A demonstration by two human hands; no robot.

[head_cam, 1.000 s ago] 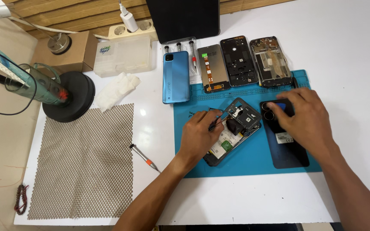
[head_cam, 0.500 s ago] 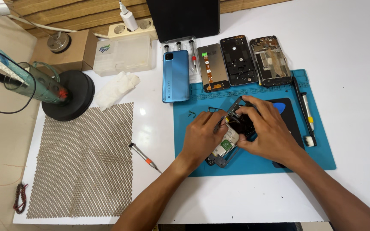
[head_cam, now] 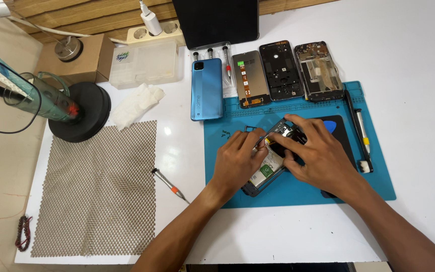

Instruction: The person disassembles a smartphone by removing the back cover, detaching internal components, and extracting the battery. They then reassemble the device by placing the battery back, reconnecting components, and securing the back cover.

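- Plainly, both hands are working over the opened phone (head_cam: 265,168), which is lying tilted on the blue mat (head_cam: 378,186) near the middle of the counter (head_cam: 419,75), towards its front edge.
- The left hand (head_cam: 237,161) is pressing down on the phone's lower half, its fingers (head_cam: 245,141) drawn together and seeming to be pinching a thin tool (head_cam: 270,142) at the tips; the grip itself is too small to be telling for sure.
- The right hand (head_cam: 318,156) is covering the phone's upper end, fingers (head_cam: 290,146) curled and pressed together on the parts there; what they are pinching is hidden.
- If the tool is slipping sideways, it is likely gouging the board or tearing a thin ribbon cable.
- If the left hand is easing its hold, the phone could be sliding on the mat and jerking the part loose.
- Tiny dark bits (head_cam: 226,134) are lying on the mat just left of the hands; a sweeping wrist could be scattering them.
- The loose screwdriver (head_cam: 169,185) is lying off the mat's left edge; a passing forearm may be rolling it away.
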